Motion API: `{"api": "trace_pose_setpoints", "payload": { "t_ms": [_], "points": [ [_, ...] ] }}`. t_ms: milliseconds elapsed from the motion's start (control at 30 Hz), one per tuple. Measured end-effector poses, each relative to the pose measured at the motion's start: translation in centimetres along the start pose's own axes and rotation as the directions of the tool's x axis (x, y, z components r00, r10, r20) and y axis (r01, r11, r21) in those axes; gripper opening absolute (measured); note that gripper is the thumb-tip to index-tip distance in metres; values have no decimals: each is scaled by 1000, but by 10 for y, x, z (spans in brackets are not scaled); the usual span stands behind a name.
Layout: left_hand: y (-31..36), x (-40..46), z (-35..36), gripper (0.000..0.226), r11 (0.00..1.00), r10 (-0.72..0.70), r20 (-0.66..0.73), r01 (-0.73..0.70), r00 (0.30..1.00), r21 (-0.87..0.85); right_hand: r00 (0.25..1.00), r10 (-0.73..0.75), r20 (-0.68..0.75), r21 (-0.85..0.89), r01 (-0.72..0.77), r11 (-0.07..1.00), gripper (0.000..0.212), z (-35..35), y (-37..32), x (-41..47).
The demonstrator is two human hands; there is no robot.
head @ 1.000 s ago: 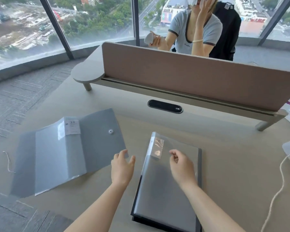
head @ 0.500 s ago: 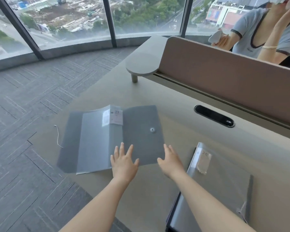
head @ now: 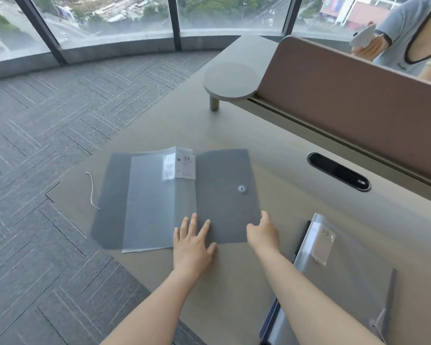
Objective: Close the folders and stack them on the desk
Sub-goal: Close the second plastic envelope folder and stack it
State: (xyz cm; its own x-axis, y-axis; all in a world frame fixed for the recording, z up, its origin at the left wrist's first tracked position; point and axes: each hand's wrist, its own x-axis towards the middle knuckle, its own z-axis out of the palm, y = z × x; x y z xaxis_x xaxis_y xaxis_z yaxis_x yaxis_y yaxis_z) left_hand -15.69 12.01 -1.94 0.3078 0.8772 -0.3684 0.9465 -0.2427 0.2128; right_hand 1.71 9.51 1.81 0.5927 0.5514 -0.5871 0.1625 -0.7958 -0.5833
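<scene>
- The open grey folder lay flat on the desk, translucent frosted sleeves inside, a round snap on its flap.
- The left hand rested flat, fingers spread, on its near edge.
- The right hand touched the flap's corner, loosely open, gripping nothing.
- The closed folders sat stacked to the right.

Two bare, sleeveless forearms; ringless fingers

The open folder shows dark grey covers around frosted translucent sleeves, with a white label printed in dark digits and a small silvery snap button. The closed folder is misty pale grey over a black-edged one beneath, on a beige desk. The divider is dusty brown, the carpet grey in a herringbone of pale stripes.
</scene>
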Motion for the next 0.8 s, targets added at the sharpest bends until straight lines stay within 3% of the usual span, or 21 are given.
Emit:
{"api": "trace_pose_setpoints", "payload": {
  "t_ms": [67, 200, 400, 600, 700, 800],
  "points": [
    [0, 0, 0, 66, 1000, 3, 1, -3, 1000, 4, 998, 60, -26, 79, -58, 995, 62, 0, -5, 5],
    [0, 0, 1, 67, 1000, 6, 5, -6, 1000, 5, 983, 165, -84, 75, -159, 985, 43, -6, -12, 22],
    [1, 0, 1, 69, 1000, -1, -1, 1, 1000, -5, 972, 235, -19, 198, -227, 954, 25, -16, -6, 38],
    [1, -2, 2, 73, 1000, -8, -24, 7, 1000, -15, 987, 88, 133, 183, -112, 977, 4, -23, -4, 38],
    [6, -4, -1, 67, 997, -20, -31, 17, 999, -78, 980, -19, 197, 188, -19, 982, 13, -28, -8, 29],
    [9, -7, -10, 61, 965, -64, -68, 45, 996, -260, 972, -128, 200, 232, 80, 969, 27, -36, -14, 21]
  ]
}}
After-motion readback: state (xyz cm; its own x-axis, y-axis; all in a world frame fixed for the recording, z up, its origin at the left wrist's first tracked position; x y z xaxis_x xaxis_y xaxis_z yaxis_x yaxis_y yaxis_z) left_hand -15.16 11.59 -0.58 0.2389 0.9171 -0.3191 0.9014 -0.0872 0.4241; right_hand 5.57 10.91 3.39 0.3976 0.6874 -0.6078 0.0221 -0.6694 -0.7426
